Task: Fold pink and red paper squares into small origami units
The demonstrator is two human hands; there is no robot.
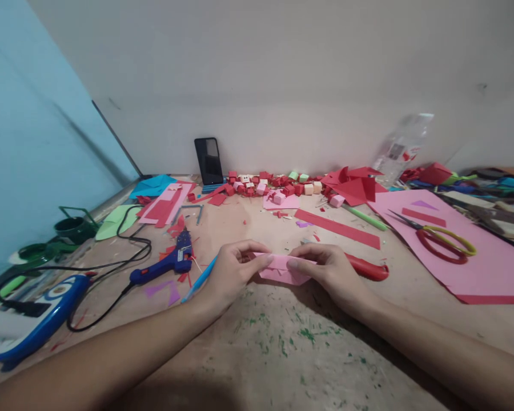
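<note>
Between both hands, just above the table, is a folded piece of pink paper [282, 276] with creases and small flaps. My left hand [235, 268] pinches its left end, thumb on the near face and fingers behind. The right end is pinched the same way by my right hand [325, 265]. A blue pen-like stick [200, 279] lies beside my left hand, partly covered by it. Close to my right hand rests a red-handled tool [368, 268], its other end hidden behind the hand.
A blue glue gun [171, 262] with a black cord and a blue-white power strip [47, 319] lie left. Scissors [445, 242] rest on pink sheets [488, 274] at right. Behind are small paper cubes [278, 197], a phone [209, 161], a plastic bottle [405, 148] and a red strip [338, 228].
</note>
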